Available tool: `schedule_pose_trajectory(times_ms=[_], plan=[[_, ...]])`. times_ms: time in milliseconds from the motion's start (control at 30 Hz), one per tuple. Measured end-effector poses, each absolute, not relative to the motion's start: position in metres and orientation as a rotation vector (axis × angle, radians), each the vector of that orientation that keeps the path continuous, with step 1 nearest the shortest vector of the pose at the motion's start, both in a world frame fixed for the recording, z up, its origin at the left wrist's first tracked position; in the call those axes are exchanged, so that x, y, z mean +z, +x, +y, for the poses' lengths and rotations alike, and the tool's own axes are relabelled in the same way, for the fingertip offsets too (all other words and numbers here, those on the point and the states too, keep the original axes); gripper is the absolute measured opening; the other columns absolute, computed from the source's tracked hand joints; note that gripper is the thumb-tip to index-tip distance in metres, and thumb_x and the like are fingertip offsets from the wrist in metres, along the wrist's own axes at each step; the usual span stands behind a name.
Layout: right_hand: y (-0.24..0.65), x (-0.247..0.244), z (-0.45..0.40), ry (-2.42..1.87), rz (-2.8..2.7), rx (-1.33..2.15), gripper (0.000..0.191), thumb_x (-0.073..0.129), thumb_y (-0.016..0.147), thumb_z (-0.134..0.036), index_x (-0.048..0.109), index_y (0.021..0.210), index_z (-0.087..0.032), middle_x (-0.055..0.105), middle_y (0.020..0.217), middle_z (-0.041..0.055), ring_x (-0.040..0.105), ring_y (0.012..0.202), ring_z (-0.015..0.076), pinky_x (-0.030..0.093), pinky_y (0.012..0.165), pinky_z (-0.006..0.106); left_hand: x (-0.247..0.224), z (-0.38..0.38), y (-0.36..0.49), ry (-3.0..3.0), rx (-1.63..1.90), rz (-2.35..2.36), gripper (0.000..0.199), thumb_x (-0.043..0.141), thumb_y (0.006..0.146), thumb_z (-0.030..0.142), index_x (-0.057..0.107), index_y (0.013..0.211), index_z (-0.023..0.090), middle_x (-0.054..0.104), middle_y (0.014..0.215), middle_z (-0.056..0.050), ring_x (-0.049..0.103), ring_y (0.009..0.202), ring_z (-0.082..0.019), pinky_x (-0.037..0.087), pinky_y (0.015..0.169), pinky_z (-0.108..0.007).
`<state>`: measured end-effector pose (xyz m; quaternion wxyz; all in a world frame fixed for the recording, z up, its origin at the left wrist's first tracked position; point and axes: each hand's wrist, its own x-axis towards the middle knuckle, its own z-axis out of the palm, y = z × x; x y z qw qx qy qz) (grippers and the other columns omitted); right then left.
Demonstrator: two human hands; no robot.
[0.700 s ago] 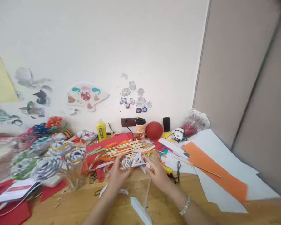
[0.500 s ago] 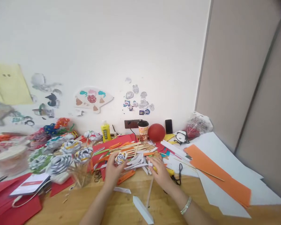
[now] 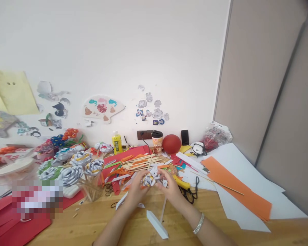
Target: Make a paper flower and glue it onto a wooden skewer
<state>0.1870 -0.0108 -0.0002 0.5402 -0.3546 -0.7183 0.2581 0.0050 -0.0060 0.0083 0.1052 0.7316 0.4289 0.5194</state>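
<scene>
Held in the left hand (image 3: 137, 188), the paper flower (image 3: 148, 180) is on the near side of the cup (image 3: 157, 143). I can't tell if the right hand (image 3: 170, 189) pinches it too. It looks light and easy to squash, so hold its sides softly.

Left fingers (image 3: 139, 177) hold a paper rosette (image 3: 148, 180) — right fingers (image 3: 165, 174) apparently touching it — above the wooden table (image 3: 133, 227).

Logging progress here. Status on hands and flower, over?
Left hand holding flower. Right hand close beside it. Strips and sticks heaped just beyond.
</scene>
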Motion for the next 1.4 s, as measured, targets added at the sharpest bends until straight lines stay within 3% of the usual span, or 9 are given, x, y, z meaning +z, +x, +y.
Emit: schedule_pose_trajectory(times_ms=[200,433,533,733,933,1200,1400], plan=[[0.184,0.002,-0.011,-0.881,-1.602,0.865,0.047,0.067,0.07,-0.026,0.054,0.116,-0.022,0.059,0.112,0.0059,0.056,0.095,0.021,0.044,0.089,0.038,0.008,-0.022,0.02,2.226,1.339,1.144,0.046,0.053,0.062,0.002,0.06,0.103,0.022,0.064,0.11,-0.009,0.058,0.106,-0.024,0.046,0.092,-0.04],[0.192,0.01,-0.011,-0.796,-1.68,0.963,0.028,0.061,0.078,-0.031,0.062,0.105,-0.021,0.064,0.106,0.0061,0.059,0.093,0.0217,0.046,0.086,0.038,0.012,-0.021,0.02,2.196,1.341,1.131,0.045,0.054,0.062,0.002,0.06,0.102,0.021,0.065,0.108,-0.009,0.058,0.105,-0.025,0.046,0.092,-0.042],[0.191,0.008,-0.012,-0.775,-1.7,0.964,0.028,0.056,0.082,-0.033,0.061,0.108,-0.021,0.063,0.108,0.0064,0.058,0.096,0.0216,0.046,0.086,0.037,0.015,-0.023,0.021,2.205,1.329,1.138,0.046,0.054,0.063,0.001,0.06,0.104,0.022,0.065,0.108,-0.009,0.058,0.104,-0.024,0.046,0.092,-0.042],[0.187,0.004,-0.01,-0.82,-1.684,0.929,0.036,0.066,0.073,-0.027,0.06,0.108,-0.02,0.062,0.108,0.0071,0.057,0.098,0.0234,0.045,0.087,0.039,0.015,-0.025,0.022,2.207,1.31,1.14,0.044,0.057,0.065,0.005,0.06,0.105,0.023,0.065,0.111,-0.009,0.058,0.106,-0.025,0.046,0.093,-0.042],[0.19,0.005,-0.011,-0.787,-1.713,0.914,0.03,0.057,0.081,-0.027,0.06,0.11,-0.021,0.061,0.112,0.0065,0.058,0.099,0.0211,0.046,0.087,0.037,0.012,-0.021,0.022,2.181,1.316,1.124,0.045,0.056,0.063,0.003,0.06,0.104,0.022,0.065,0.11,-0.009,0.058,0.106,-0.025,0.045,0.093,-0.043],[0.186,-0.002,-0.008,-0.818,-1.696,0.804,0.032,0.065,0.075,-0.032,0.061,0.105,-0.02,0.064,0.103,0.0063,0.059,0.095,0.0219,0.047,0.085,0.037,0.007,-0.021,0.023,2.195,1.293,1.131,0.048,0.055,0.062,0.002,0.059,0.105,0.023,0.064,0.112,-0.009,0.057,0.107,-0.024,0.044,0.095,-0.044],[0.185,0.001,-0.009,-0.82,-1.706,0.746,0.024,0.056,0.082,-0.028,0.062,0.104,-0.02,0.064,0.099,0.0049,0.06,0.091,0.0191,0.048,0.082,0.032,0.004,-0.019,0.023,2.169,1.299,1.133,0.049,0.055,0.061,0.0,0.059,0.104,0.021,0.064,0.111,-0.009,0.057,0.108,-0.024,0.043,0.096,-0.044]])
